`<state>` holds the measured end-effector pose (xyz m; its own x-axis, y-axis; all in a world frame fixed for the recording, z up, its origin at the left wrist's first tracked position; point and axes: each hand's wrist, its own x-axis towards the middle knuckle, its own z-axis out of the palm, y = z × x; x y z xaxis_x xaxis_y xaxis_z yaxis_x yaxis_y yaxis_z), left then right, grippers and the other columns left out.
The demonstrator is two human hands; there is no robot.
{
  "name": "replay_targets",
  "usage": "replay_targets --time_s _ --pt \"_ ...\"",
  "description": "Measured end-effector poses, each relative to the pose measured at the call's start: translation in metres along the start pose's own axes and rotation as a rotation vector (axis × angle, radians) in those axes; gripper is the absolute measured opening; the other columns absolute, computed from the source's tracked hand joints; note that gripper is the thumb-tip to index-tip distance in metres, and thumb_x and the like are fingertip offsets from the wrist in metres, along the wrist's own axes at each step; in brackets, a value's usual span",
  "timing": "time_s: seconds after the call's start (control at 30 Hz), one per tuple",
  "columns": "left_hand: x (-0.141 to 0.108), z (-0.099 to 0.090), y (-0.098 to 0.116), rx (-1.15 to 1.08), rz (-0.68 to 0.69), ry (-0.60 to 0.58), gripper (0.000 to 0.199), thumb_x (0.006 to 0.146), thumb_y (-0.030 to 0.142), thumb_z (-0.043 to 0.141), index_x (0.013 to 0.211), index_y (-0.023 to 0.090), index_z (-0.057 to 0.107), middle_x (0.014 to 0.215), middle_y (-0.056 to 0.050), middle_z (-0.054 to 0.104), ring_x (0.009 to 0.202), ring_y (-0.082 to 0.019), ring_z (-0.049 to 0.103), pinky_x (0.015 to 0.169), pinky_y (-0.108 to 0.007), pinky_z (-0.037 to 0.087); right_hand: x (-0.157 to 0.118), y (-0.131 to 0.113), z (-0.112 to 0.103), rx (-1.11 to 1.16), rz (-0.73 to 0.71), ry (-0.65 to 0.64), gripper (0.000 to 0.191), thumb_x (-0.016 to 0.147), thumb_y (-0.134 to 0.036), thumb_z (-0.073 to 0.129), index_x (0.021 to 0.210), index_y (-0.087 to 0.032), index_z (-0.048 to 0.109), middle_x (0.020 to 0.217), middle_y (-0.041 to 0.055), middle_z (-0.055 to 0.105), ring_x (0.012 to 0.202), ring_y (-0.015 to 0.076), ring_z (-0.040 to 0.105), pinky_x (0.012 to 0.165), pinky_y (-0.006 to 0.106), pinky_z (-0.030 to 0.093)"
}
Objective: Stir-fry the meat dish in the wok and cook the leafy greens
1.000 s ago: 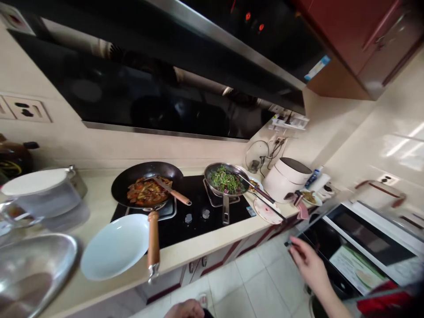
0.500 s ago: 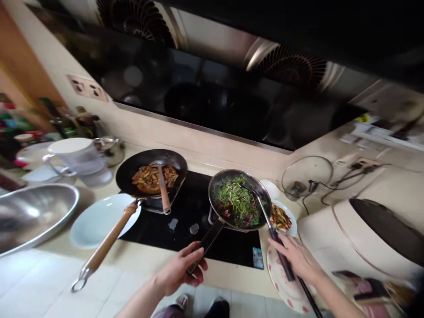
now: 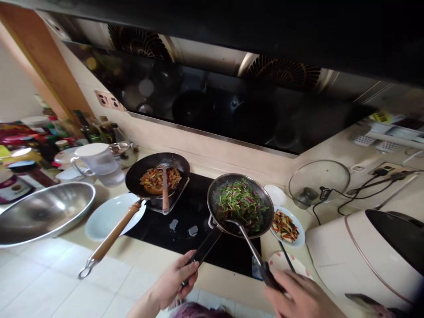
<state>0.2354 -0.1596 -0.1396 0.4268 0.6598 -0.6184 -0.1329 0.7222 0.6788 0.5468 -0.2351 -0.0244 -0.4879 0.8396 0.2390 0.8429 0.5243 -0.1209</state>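
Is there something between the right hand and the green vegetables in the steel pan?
Nothing visible blocks it. The right hand holds the dark handle of a long metal spatula, whose head already lies in the chopped green vegetables inside the round steel frying pan. The left hand grips the pan's handle.

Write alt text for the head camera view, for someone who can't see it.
A person's left hand grips the black handle of a steel frying pan of chopped green vegetables on a black stovetop, while the right hand holds a metal spatula reaching into it. A black wok of stir-fry sits to the left.
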Motion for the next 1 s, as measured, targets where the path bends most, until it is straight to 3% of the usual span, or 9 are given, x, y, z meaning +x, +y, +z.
replay_targets --time_s 0.13,0.27,0.4,0.5,0.6,0.7,0.83,0.93,1.0 --pt "0.001 -0.003 -0.002 0.028 0.023 -0.015 0.099 0.062 0.059 0.075 0.136 0.013 0.028 0.052 0.007 0.052 0.036 -0.006 0.034 0.042 -0.024 0.008 0.043 0.008 -0.003 0.064 -0.004 -0.006 0.03 0.084 -0.009 0.044 0.102 -0.024 0.062 0.086 0.0025 0.06 0.068 0.0145 0.062 0.063 0.023 0.05" --pt "0.003 -0.005 -0.003 0.036 0.028 -0.023 0.105 0.062 0.061 0.074 0.138 0.01 0.023 0.053 0.007 0.053 0.037 -0.007 0.036 0.042 -0.025 0.01 0.046 0.03 -0.017 0.063 0.066 0.102 0.029 0.089 -0.015 0.046 0.111 -0.025 0.062 0.102 0.0043 0.06 0.076 0.0147 0.065 0.068 0.021 0.052" --pt "0.002 -0.002 -0.001 0.034 0.042 -0.009 0.107 0.058 0.064 0.074 0.136 0.009 0.025 0.051 0.007 0.053 0.037 -0.007 0.035 0.042 -0.024 0.011 0.053 0.032 0.003 -0.008 0.071 0.042 0.032 0.089 -0.01 0.041 0.107 -0.023 0.064 0.094 0.0061 0.06 0.075 0.017 0.063 0.068 0.027 0.052" --pt "0.0 0.001 0.001 0.009 0.045 0.008 0.102 0.056 0.067 0.073 0.13 0.011 0.031 0.051 0.008 0.051 0.036 -0.005 0.033 0.042 -0.023 0.01 0.044 0.017 0.02 -0.091 -0.042 -0.048 0.036 0.083 -0.004 0.04 0.103 -0.023 0.064 0.089 0.0068 0.062 0.077 0.0199 0.062 0.066 0.028 0.052" --pt "0.0 0.001 0.0 0.002 0.041 -0.006 0.099 0.056 0.067 0.074 0.128 0.013 0.033 0.051 0.008 0.052 0.035 -0.005 0.032 0.041 -0.023 0.009 0.024 0.001 0.026 -0.189 -0.146 -0.095 0.039 0.08 -0.007 0.045 0.11 -0.025 0.061 0.103 0.0089 0.064 0.088 0.0237 0.063 0.071 0.03 0.053" --pt "0.0 0.001 0.0 0.012 0.054 -0.022 0.09 0.058 0.066 0.073 0.124 0.014 0.038 0.051 0.008 0.051 0.035 -0.005 0.033 0.04 -0.024 0.009 0.02 0.0 0.025 -0.105 -0.085 -0.069 0.035 0.082 -0.008 0.045 0.108 -0.025 0.062 0.096 0.0074 0.064 0.083 0.0218 0.063 0.07 0.029 0.053" --pt "-0.001 0.002 0.0 0.023 0.054 -0.002 0.089 0.056 0.068 0.073 0.12 0.015 0.041 0.051 0.008 0.05 0.036 -0.005 0.033 0.041 -0.023 0.009 0.037 0.03 0.0 0.11 0.108 0.041 0.028 0.09 -0.012 0.044 0.108 -0.024 0.062 0.098 0.0057 0.061 0.079 0.0161 0.064 0.071 0.025 0.052" --pt "-0.001 0.003 0.0 0.035 0.057 0.005 0.094 0.055 0.071 0.072 0.122 0.014 0.039 0.051 0.007 0.051 0.036 -0.005 0.033 0.041 -0.023 0.01 0.05 0.061 -0.025 0.122 0.169 0.157 0.023 0.091 -0.021 0.05 0.109 -0.025 0.063 0.1 0.005 0.061 0.082 0.0152 0.065 0.073 0.023 0.051" --pt "-0.001 0.003 0.0 0.04 0.063 0.018 0.095 0.055 0.071 0.072 0.122 0.013 0.039 0.051 0.007 0.051 0.037 -0.005 0.033 0.041 -0.023 0.01 0.063 0.078 -0.025 0.092 0.184 0.208 0.022 0.091 -0.025 0.05 0.108 -0.024 0.065 0.096 0.0054 0.061 0.081 0.0162 0.065 0.073 0.024 0.051"
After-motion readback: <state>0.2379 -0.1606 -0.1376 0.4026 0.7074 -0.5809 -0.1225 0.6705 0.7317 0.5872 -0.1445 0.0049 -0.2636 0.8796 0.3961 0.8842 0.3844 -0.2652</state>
